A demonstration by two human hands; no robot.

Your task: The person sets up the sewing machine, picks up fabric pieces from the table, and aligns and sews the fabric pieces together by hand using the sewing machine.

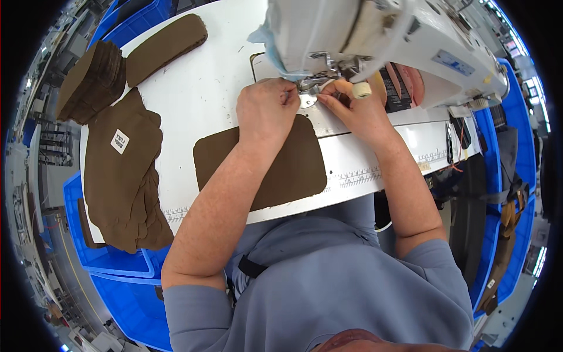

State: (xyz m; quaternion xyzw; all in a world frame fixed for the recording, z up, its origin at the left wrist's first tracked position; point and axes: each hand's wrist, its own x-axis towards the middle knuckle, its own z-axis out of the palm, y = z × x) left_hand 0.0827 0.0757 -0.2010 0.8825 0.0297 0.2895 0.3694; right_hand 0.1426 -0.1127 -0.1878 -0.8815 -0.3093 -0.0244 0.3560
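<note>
Metal presser-foot (312, 84) beside pinched left fingers (285, 87)

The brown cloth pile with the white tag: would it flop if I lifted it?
The brown cloth pile would probably sag, since its edges look thin and wavy. Its layers might slip apart, being unevenly stacked. It seems unlikely to roll, lying broad and flat.

The near brown panel (294, 167) is matt cloth. The table (182, 111) looks smooth and lightly glossy, the presser foot (312, 83) shiny metal, the near-left bin (130, 302) smooth plastic.
</note>
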